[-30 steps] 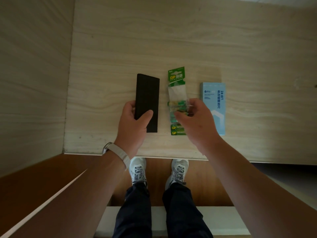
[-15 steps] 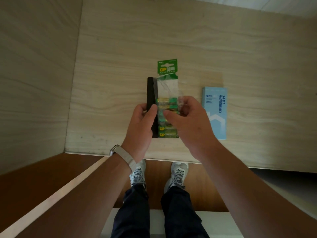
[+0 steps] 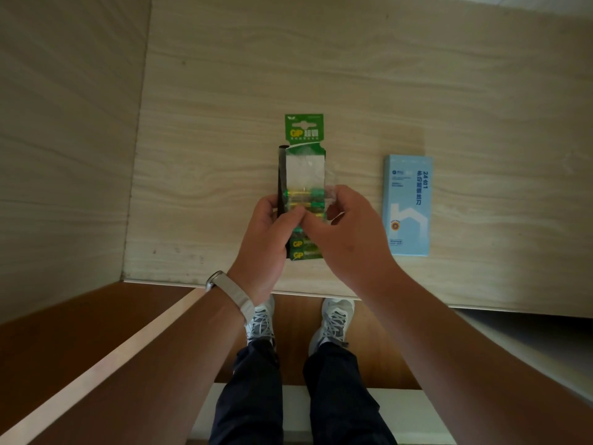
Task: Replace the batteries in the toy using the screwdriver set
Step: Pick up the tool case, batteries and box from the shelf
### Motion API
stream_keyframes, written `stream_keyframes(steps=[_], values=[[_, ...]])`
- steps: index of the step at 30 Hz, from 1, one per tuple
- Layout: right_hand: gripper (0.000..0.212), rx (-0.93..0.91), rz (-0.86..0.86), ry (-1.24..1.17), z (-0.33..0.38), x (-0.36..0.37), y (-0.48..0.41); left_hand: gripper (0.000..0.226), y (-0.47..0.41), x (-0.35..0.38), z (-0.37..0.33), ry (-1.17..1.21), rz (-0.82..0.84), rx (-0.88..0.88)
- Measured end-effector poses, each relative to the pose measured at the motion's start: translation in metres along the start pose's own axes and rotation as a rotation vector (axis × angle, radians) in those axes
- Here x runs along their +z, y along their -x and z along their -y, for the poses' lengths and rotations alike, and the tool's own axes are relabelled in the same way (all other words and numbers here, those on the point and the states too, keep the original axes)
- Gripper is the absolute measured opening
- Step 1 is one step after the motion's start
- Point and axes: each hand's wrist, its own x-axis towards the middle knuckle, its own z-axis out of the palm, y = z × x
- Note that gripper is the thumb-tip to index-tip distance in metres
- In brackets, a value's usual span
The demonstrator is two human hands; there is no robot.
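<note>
Here, two bare hands meet over a pale wooden table [image 3: 353, 75]. The left hand [image 3: 266, 239] is wrapped around a thin black thing [image 3: 282, 178] that stands on its edge, so only its dark narrow side shows. It may be the toy, but I cannot tell from this side. The left thumb presses on the front of a green battery pack [image 3: 305, 149], which lies flat against the black thing.

The battery pack is a green card with a clear plastic bubble on it. The top part of the bubble looks see-through and bare. Lower down, green and gold batteries [image 3: 303, 195] lie sideways inside it, one under the other. More green labels with gold letters peek out at the bottom of the pack, between the two hands.

The right hand [image 3: 346, 239] is curled and pinches the right edge of the clear plastic with its thumb and fingers. So both hands are closed on the pack, one on each side.

To the right, well apart from the hands, a light blue box [image 3: 407, 207] lies flat on the table. It is shut. Its print says 24 in 1, so it is the screwdriver set box. What is inside it cannot be seen.

A pale band [image 3: 231, 295] sits on the left wrist. Below the table edge are two grey shoes [image 3: 333, 322] and dark trousers [image 3: 250, 396].
</note>
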Motion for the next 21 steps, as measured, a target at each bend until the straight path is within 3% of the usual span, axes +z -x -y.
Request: stream_keyframes(steps=[5, 11, 17, 21], values=[[0.033, 0.137, 0.028, -0.104, -0.004, -0.003, -0.005, 0.026, -0.003, 0.001, -0.002, -0.046, -0.025, 0.011], [0.021, 0.116, 0.044, -0.195, -0.007, -0.015, -0.008, 0.027, -0.010, 0.002, -0.003, -0.068, -0.020, 0.011], [0.020, 0.024, -0.201, 0.120, -0.029, -0.044, -0.004, 0.026, -0.018, 0.008, -0.009, -0.031, 0.006, -0.014], [0.041, 0.091, -0.340, 0.351, -0.054, -0.067, -0.003, 0.027, -0.020, 0.018, -0.019, 0.014, 0.040, -0.056]])
